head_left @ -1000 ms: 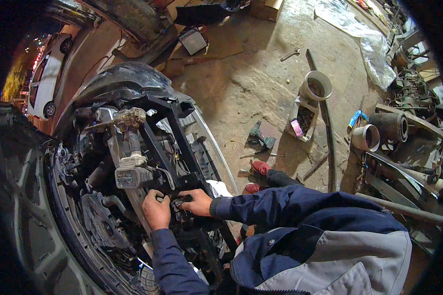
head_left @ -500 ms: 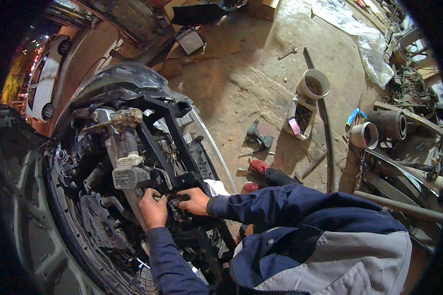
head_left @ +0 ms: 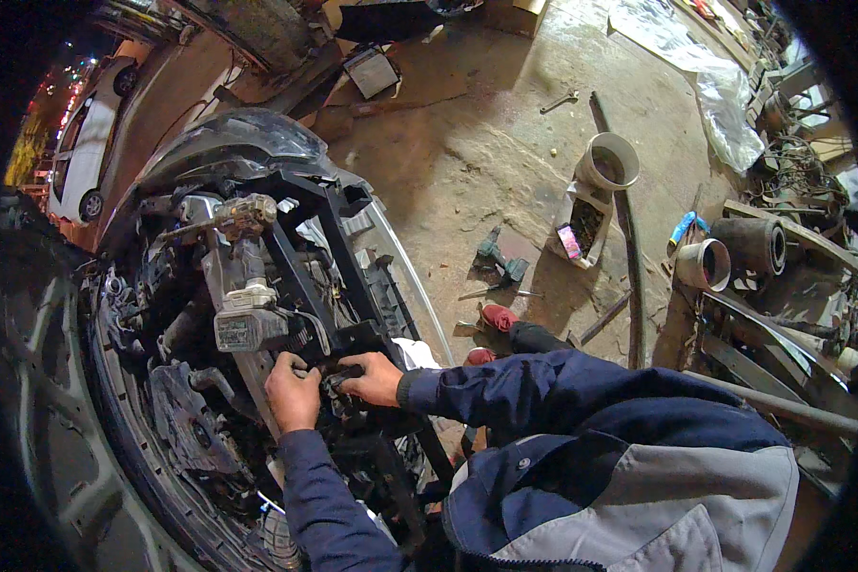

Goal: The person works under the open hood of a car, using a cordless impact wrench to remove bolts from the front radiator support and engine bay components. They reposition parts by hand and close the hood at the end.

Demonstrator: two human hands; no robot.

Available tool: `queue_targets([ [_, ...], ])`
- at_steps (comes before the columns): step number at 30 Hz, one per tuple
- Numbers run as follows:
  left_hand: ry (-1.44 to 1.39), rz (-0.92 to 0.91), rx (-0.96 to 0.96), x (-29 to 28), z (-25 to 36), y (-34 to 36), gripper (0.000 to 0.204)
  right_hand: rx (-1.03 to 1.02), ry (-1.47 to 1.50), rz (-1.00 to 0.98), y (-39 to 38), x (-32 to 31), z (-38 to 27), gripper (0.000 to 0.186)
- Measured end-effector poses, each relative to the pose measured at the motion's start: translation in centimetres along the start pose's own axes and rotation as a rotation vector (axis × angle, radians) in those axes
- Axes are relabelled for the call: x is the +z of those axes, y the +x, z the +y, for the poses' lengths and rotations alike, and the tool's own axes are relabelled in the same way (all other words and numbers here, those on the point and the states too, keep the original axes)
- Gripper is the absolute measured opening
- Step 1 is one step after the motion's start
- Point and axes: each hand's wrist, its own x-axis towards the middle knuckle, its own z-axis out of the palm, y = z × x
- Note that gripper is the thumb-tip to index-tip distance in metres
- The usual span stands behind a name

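Both of my hands work over the front of a car with its engine bay (head_left: 186,415) uncovered. Beside the black metal front frame (head_left: 298,272), my left hand (head_left: 293,393) is closed, thumb against forefinger; whatever it pinches is hidden. Just to its right, my right hand (head_left: 374,379) is closed at the fingertips around a small dark part that I cannot make out, near the frame's latch area. A dusty cordless power tool (head_left: 248,276) lies on the car ahead of my left hand, its battery end toward me.
The raised hood (head_left: 52,410) fills the left side. On the floor to the right lie a green cordless drill (head_left: 500,262), a wrench (head_left: 559,102), a bucket (head_left: 607,162), a tray of small parts (head_left: 582,229) and a long dark bar (head_left: 629,276). Scrap parts crowd the far right.
My left thumb and forefinger have come together from a more parted pose. Both hands stay at about the same place on the car, while the whole view has shifted slightly.
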Motion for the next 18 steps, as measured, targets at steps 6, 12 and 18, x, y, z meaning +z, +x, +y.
queue_targets([
  [6, -0.009, -0.025, -0.030, 0.0, 0.3, 0.2, 0.024, 0.008, -0.025, 0.024, 0.5, 0.4, 0.6, 0.064],
  [12, -0.176, 0.023, 0.034, -1.3, -0.2, -1.0, 0.023, -0.094, -0.012, -0.016, 0.3, 0.0, 1.1, 0.062],
  [18, -0.014, 0.477, -0.053, -1.6, -3.9, -6.0, 0.025, -0.125, 0.031, 0.049, 1.2, 0.8, 2.2, 0.056],
])
